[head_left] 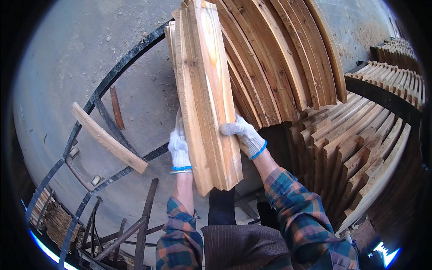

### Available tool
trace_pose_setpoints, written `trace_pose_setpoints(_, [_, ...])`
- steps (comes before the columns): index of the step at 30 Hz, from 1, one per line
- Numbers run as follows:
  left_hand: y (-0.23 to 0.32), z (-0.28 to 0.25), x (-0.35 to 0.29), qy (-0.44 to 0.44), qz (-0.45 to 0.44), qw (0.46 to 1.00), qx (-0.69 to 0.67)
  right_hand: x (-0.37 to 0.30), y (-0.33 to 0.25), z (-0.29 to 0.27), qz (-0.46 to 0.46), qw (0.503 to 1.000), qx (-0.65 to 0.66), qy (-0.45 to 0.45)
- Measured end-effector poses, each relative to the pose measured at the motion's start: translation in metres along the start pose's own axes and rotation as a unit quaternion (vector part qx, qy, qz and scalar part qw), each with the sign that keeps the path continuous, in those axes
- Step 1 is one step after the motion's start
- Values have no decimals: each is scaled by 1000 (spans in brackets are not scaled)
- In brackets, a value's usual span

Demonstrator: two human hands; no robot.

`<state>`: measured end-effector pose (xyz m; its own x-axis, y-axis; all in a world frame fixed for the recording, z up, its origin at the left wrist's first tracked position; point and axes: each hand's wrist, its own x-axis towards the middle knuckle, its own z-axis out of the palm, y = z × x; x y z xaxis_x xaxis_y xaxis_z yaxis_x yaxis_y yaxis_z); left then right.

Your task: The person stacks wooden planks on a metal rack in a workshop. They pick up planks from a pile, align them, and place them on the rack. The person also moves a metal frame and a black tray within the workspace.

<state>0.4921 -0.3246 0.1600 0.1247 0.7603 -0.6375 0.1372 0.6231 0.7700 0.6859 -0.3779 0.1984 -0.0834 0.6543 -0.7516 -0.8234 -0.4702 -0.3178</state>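
Between my two hands is a bundle of rough-sawn wooden boards (208, 103), pointing away from me with the near ends over my lap. My left hand (178, 146), in a white knit glove with a blue cuff, presses along the bundle's left side; its fingers are mostly hidden behind the wood. On the right side, my right hand (243, 135), gloved the same way, grips with its thumb lying over the top board. The bundle's far end overlaps a row of standing boards (279, 58) just beyond and to the right.
A dark metal frame (95, 96) curves across the left over grey concrete floor (58, 90). One loose pale board (110, 138) lies across it, near a brown wood strip (116, 108). More stacked boards (355, 148) fill the right. Dark metal bars (146, 220) stand at lower left.
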Motion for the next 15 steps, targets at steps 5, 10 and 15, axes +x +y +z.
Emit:
trace_pose_setpoints(5, [42,41,-78,43,-66,997,-27,-43,16,-18,22,998,50,0])
trace_pose_setpoints(10, [18,16,-188,34,-69,997,-5,-139,52,-20,55,994,88,-32])
trace_pose_setpoints(15, [47,21,-298,33,33,998,-41,-238,65,-11,65,985,99,-128])
